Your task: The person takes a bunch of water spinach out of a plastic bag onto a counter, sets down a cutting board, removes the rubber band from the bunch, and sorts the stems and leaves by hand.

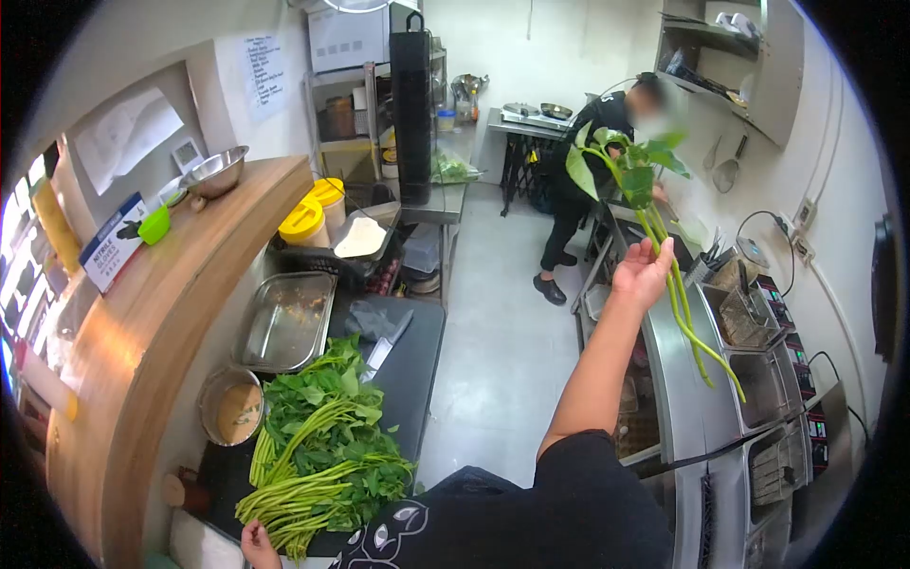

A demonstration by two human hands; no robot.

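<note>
Steel pot (214, 396): up and slightly left of the left fingers; tan liquid with green bits inside.
Left hand (258, 547): fingers bent at the stem ends, cut off below; cannot tell whether they grip.
Steel tray (270, 322): farther up from those fingers; brownish scraps inside.
Yellow-lidded tubs (301, 223): beyond the tray; contents hidden.
Leafy greens (332, 427): heaped on the dark bench (424, 346), up and right of the left fingers.
Right hand (643, 273): fingers holding long leafy stalks (678, 305), leaves above, stems trailing below.
Fryer baskets (747, 318): right of and below those fingers; contents unclear.
</note>
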